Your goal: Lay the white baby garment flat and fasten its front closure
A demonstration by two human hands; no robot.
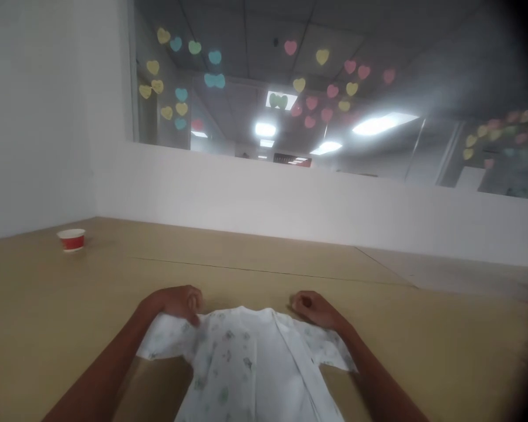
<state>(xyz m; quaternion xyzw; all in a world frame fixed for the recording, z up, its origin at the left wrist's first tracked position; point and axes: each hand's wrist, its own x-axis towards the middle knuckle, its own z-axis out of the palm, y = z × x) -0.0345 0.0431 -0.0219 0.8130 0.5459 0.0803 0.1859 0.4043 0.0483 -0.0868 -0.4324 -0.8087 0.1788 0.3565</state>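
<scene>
A white baby garment with a small pale print lies spread on the tan tabletop, its front overlap running down the middle and its sleeves out to both sides. My left hand pinches the fabric at the top of the garment's left shoulder. My right hand rests curled on the table at the opposite shoulder, touching the garment's upper edge. Its fingers do not visibly hold any cloth. The lower part of the garment runs out of view.
A small red and white paper cup stands far left on the table. Behind the table rises a white wall topped by a glass window with several paper hearts stuck on it.
</scene>
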